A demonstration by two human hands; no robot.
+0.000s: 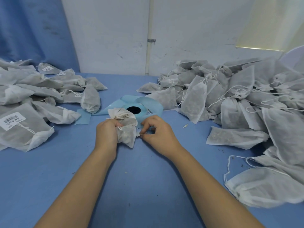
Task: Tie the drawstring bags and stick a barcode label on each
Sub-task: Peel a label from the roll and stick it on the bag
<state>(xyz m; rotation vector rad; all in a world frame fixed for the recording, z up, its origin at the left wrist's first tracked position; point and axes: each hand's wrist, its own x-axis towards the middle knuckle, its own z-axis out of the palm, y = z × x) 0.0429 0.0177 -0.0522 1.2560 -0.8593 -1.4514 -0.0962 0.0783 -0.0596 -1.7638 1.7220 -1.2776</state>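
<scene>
Centre frame: a small white non-woven drawstring bag (125,127), dark loose filling inside, is gripped round its body by the left hand (107,134), fingers curled. A white scrap (139,134) (label or bag corner, not told apart) is pinched by the right hand (156,130), just below the pale blue label-backing roll (146,102). Bag judged light, soft, crushable; best held at the gathered neck, a flat side left free.

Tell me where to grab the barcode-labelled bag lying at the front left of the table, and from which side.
Take the labelled bag by its gathered neck, coming from above on its right. It lies flat, label up, and that end points at bare table, while other bags crowd its far side. The bunched cloth there should give fingers something to close round.
</scene>
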